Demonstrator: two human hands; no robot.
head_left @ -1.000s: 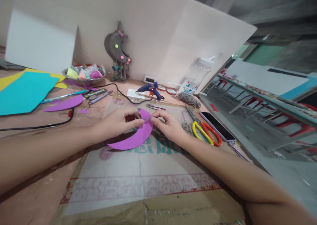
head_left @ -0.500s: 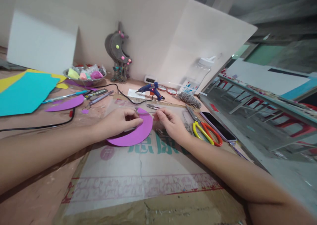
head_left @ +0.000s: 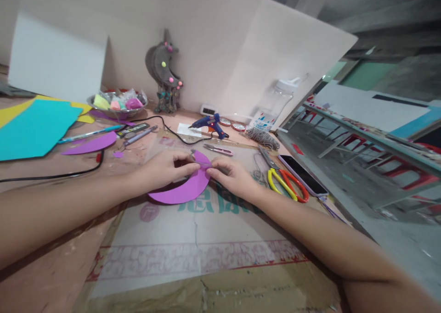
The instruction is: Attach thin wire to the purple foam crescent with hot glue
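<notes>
A purple paper crescent (head_left: 186, 189) is held above the printed sheet, its curve bulging to the right. My left hand (head_left: 168, 168) is closed on its inner edge, thumb lying across the purple face. A thin strand of grey yarn (head_left: 204, 164) crosses the upper part of the crescent. At the right edge of the crescent my right hand (head_left: 232, 173) pinches, fingertips on the yarn and touching the paper; the exact grip is partly hidden. Loose grey yarn (head_left: 259, 170) lies just right of this hand.
Scissors (head_left: 287, 184) and a phone (head_left: 303, 175) lie to the right. Behind my hands are thread snips (head_left: 218, 149), a blue glue gun (head_left: 210, 122) with its cord and a yarn bundle (head_left: 263, 138). Coloured sheets (head_left: 37, 129) and a bowl (head_left: 119, 113) stand left.
My right hand has moved left, from just beside the crescent to its right edge, drawing the yarn over the paper. My left hand keeps its hold in nearly the same place.
</notes>
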